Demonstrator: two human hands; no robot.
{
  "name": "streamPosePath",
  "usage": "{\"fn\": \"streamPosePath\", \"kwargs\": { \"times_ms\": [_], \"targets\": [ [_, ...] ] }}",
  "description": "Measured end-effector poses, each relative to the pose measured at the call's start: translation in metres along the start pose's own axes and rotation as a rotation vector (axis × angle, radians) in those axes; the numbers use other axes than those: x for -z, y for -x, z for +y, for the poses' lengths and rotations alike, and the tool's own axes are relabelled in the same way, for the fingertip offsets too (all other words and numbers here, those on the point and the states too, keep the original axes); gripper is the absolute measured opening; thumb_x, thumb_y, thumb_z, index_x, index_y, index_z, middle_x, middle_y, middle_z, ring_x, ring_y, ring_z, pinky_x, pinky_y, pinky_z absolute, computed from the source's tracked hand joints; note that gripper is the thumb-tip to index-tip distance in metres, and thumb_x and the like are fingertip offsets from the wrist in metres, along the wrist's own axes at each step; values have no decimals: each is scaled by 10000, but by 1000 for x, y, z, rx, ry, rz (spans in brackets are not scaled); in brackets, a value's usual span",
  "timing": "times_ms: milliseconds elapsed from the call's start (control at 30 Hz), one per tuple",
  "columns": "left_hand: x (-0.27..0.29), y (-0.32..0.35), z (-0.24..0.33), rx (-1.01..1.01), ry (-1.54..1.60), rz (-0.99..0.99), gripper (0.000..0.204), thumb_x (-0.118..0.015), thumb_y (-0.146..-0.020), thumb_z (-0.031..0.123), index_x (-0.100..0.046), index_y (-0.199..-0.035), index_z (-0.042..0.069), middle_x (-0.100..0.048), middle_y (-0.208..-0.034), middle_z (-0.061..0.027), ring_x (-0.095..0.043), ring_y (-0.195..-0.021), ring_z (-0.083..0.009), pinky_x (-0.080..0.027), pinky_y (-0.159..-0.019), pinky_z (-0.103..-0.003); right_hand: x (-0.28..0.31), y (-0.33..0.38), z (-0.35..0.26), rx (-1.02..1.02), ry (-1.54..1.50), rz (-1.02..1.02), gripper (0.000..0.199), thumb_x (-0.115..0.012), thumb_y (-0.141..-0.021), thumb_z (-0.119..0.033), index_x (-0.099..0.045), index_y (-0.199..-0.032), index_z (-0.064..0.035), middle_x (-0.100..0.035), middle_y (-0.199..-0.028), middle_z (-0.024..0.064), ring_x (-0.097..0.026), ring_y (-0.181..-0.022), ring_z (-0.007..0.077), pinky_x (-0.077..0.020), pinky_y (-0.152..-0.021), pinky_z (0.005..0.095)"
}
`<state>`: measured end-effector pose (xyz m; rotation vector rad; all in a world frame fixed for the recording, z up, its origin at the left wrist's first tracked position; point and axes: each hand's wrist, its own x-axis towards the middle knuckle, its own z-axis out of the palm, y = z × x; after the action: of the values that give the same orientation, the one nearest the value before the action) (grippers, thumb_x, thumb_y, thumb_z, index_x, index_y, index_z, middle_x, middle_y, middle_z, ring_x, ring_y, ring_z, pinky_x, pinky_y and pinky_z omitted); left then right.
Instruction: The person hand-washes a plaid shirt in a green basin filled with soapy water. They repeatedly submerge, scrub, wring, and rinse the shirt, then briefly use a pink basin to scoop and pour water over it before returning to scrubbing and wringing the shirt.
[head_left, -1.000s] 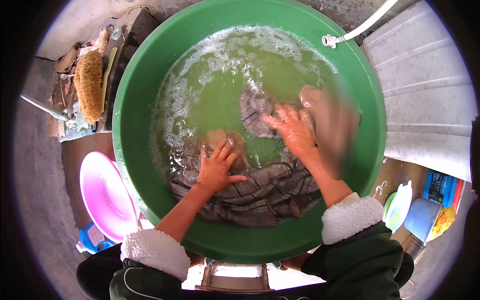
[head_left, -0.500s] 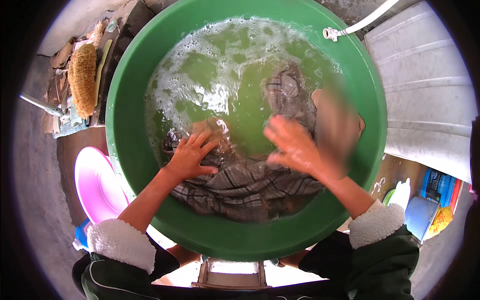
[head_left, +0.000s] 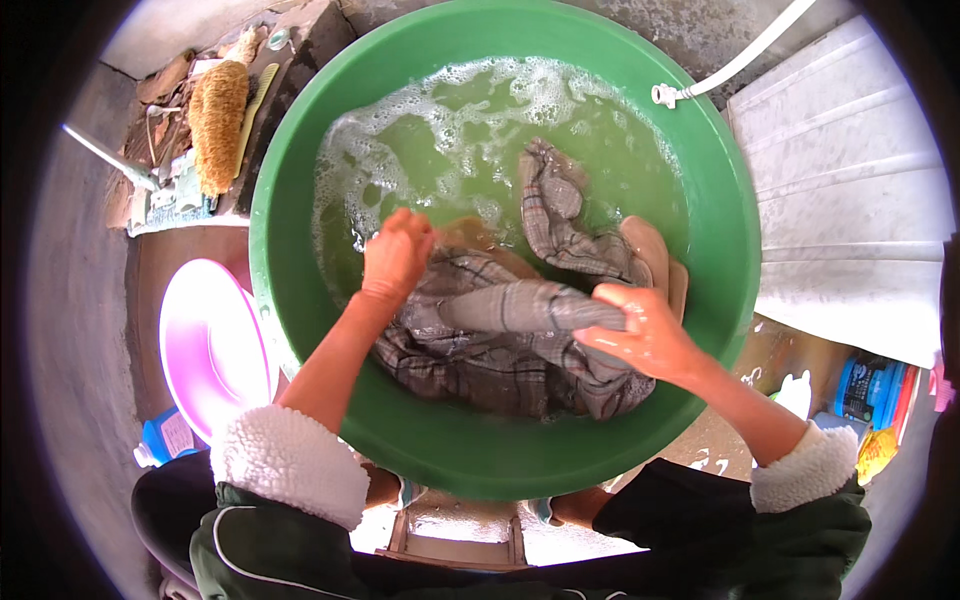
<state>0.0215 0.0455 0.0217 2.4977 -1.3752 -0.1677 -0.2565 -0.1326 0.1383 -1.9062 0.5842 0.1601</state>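
A large green basin [head_left: 300, 150] holds soapy greenish water with foam along its far side. A wet plaid cloth [head_left: 500, 350] lies in it, partly lifted onto the near wall. My left hand [head_left: 395, 255] is closed on the cloth's left part at the water's surface. My right hand [head_left: 640, 330] grips a twisted, rolled stretch of the same cloth. A tan board-like object [head_left: 655, 255] pokes out of the water just beyond my right hand.
A pink basin [head_left: 205, 345] stands at the left. A fibrous scrub brush [head_left: 218, 120] and clutter lie at the upper left. A white hose [head_left: 740, 55] hangs over the basin's far right rim. Bottles and packets [head_left: 865, 395] sit at the right.
Both hands have pulled the cloth up and toward me, bunching it into a roll between them. My right hand went from flat on the cloth to gripping it.
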Motion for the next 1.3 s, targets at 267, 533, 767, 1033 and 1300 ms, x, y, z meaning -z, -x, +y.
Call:
{"fn": "streamPosePath", "kwargs": {
  "times_ms": [267, 533, 767, 1033, 1300],
  "targets": [
    [34, 49, 49, 403, 895, -1298, 1056, -319, -762, 883, -646, -1020, -88, -677, -944, -188, -687, -840, -252, -591, -720, -376, 19, 35, -85, -78, -429, 185, 169, -739, -823, -77, -619, -881, 27, -569, -759, -26, -502, -739, 33, -422, -623, 230],
    [-72, 138, 108, 1029, 1669, -987, 1234, -209, -697, 953, -391, -1393, -50, -464, -1375, -203, -490, -1234, -326, -397, -1008, -544, 13, 69, -108, -70, -228, 152, 190, -752, -792, -86, -602, -821, 28, -535, -712, -38, -454, -694, 26, -399, -581, 238],
    [-67, 119, 117, 750, 2292, -407, 595, -522, -925, 568, -561, -1263, 81, -605, -1252, -85, -540, -1185, -233, -397, -1046, -434, -12, 84, -114, -88, -172, -138, 234, -766, -799, -158, -599, -816, 4, -493, -657, -20, -443, -662, 24, -381, -544, 253],
    [28, 99, 98, 644, 2350, -277, 320, -627, -900, 304, -626, -1101, 54, -671, -1035, -103, -636, -968, -259, -505, -875, -390, -65, 107, -75, 100, -188, -258, 364, -773, -790, -326, -597, -881, -20, -547, -611, 110, -517, -535, 127, -431, -522, 327],
    [107, 90, 138, 115, 1357, -432, 278, -656, -850, 256, -661, -986, 13, -677, -954, -147, -644, -919, -299, -508, -825, -390, 30, 3, -49, -271, 76, -543, 276, -614, -952, -234, -680, -1080, 2, -603, -1229, 92, -619, -1059, 204, -497, -946, 334]
  ]
}}
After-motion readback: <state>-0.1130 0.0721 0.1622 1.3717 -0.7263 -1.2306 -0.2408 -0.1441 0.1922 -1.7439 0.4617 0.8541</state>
